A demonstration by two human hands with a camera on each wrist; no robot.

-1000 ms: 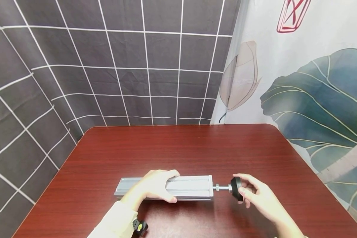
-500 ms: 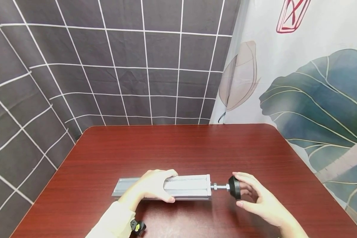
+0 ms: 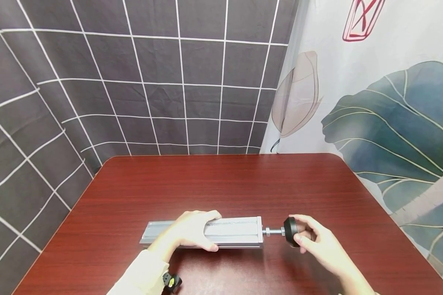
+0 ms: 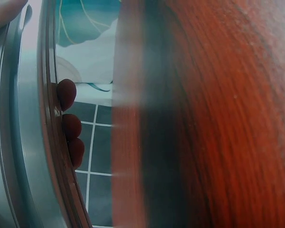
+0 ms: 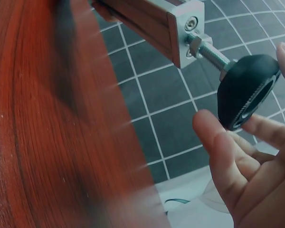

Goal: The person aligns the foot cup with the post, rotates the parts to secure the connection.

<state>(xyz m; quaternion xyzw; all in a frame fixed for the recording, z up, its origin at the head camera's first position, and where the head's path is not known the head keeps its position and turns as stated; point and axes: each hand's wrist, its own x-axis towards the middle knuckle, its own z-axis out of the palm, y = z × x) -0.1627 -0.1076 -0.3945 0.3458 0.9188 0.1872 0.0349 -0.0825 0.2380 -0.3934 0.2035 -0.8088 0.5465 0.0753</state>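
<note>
A silver aluminium extrusion profile (image 3: 236, 231) lies crosswise in the air over the table in the head view. My left hand (image 3: 190, 229) grips it from above near its middle. Fingertips (image 4: 69, 126) show along its far side in the left wrist view. From the end plate (image 5: 184, 35) at its right end, a threaded rod with nuts (image 5: 211, 54) sticks out and carries a black levelling foot (image 5: 244, 88). My right hand (image 3: 319, 243) pinches the foot's rim, with the index finger on the far side and thumb on the near side in the head view.
The reddish-brown wooden table (image 3: 221, 184) spreads beneath and beyond the hands. Behind it hang a dark grid-patterned curtain (image 3: 158, 98) and a white curtain with leaf prints (image 3: 387, 123). A small black device (image 3: 172, 282) sits at my left wrist.
My right fingers spread off the levelling foot half a second ago and now pinch its rim again. The profile shifted slightly left, the left hand keeping its grip.
</note>
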